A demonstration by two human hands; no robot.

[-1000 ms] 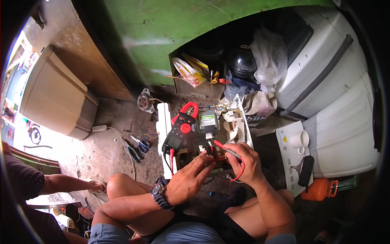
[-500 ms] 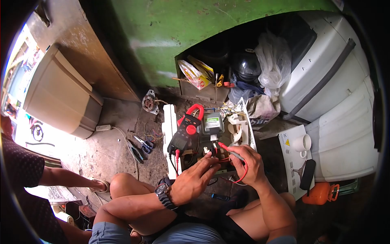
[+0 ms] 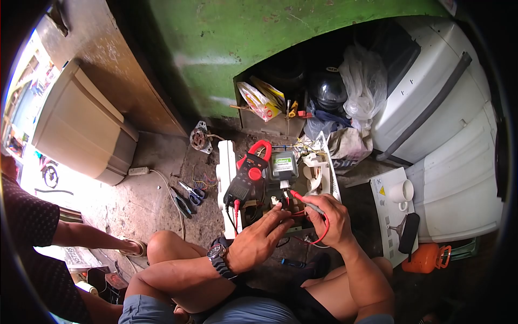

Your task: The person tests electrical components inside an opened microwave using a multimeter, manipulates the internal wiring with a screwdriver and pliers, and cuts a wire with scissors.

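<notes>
In the head view, my right hand (image 3: 330,217) pinches a red test probe (image 3: 302,198), its tip at a white connector (image 3: 284,185) below a black box with a green label (image 3: 283,164). The red lead loops under that hand. My left hand (image 3: 260,233) is closed at the fingertips beside a second white connector (image 3: 276,201); something dark shows there, but what it grips is hidden. A red and black clamp meter (image 3: 245,181) leans on the left side of an opened white appliance housing (image 3: 226,162), with leads plugged into its lower end.
Pliers (image 3: 181,204) and scissors (image 3: 193,193) lie on the floor at left, near a small motor (image 3: 200,139). A screwdriver (image 3: 293,263) lies by my legs. At right are a white cup (image 3: 400,191) and an orange canister (image 3: 423,258). Another person's arm (image 3: 89,236) is at left.
The view has shifted very slightly. Both hands, the red probe and the meter keep practically the same places.
</notes>
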